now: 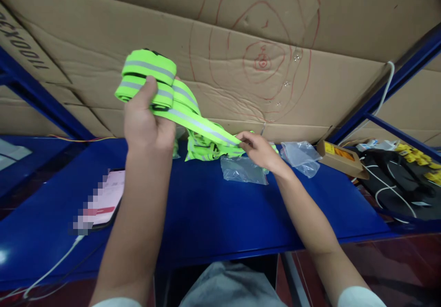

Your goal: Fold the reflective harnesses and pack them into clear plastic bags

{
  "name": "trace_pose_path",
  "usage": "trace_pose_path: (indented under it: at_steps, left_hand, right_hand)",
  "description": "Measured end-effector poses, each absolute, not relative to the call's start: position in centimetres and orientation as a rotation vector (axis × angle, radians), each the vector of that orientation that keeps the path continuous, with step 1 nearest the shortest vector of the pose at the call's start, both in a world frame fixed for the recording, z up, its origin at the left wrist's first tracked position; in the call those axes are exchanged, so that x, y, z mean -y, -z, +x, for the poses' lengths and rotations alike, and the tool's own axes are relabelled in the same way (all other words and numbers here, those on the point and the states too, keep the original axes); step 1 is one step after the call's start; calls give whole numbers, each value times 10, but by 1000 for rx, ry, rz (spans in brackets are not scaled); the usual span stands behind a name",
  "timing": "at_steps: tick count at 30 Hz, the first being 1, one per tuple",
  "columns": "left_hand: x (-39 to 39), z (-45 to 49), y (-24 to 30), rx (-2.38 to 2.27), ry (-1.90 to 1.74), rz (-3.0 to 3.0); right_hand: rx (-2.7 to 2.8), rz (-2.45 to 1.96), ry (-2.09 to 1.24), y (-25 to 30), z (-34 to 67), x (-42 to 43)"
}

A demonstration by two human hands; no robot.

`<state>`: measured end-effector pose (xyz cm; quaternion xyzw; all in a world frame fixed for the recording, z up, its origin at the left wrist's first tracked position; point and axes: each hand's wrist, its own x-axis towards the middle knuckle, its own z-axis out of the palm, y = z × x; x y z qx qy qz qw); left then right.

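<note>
My left hand (146, 123) is raised above the blue table (213, 215) and grips a folded bundle of neon green reflective straps (148, 75), thumb pressed on top. A length of the same strap (200, 125) runs down to the right. My right hand (258, 150) pinches that strap's lower end just above the table. More neon green straps (203, 152) lie in a heap behind, against the cardboard.
Clear plastic bags (243, 169) lie by my right hand, another bag (299, 156) further right. A phone (106, 201) with a white cable rests at left. A small cardboard box (339, 158) and a black bag (396, 183) sit at right. Cardboard sheets (241, 45) form the back wall.
</note>
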<state>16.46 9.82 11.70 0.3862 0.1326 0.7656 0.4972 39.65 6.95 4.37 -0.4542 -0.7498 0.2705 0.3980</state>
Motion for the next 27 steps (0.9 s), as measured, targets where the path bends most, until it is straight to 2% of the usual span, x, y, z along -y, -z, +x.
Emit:
trace_pose_path:
  at_steps: [2, 7, 10, 13, 18, 20, 23, 27]
  left_hand:
    - [-97, 163, -118, -314, -1849, 933]
    - [-101, 163, -115, -329, -1913, 947]
    - [-109, 161, -110, -384, -1867, 965]
    - [-115, 159, -105, -408, -1807, 951]
    - [-116, 158, -105, -362, -1849, 992]
    - [-114, 156, -106, -355, -1845, 991]
    - [-113, 151, -109, -360, -1875, 984]
    - [-112, 146, -112, -373, -1866, 1001]
  right_hand:
    - [1760, -1168, -785, -33, 387, -73]
    - [1246, -968, -1365, -27, 368, -78]
    - [1131, -845, -1500, -36, 371, -75]
    - [1178, -818, -1446, -42, 375, -71]
    - [1479, -1007, -980, -32, 377, -73]
    - [1579, -1100, -892, -25, 376, -75]
    - [1640, -1212, -900, -15, 371, -78]
    - [1584, -1203, -1162, -10, 364, -77]
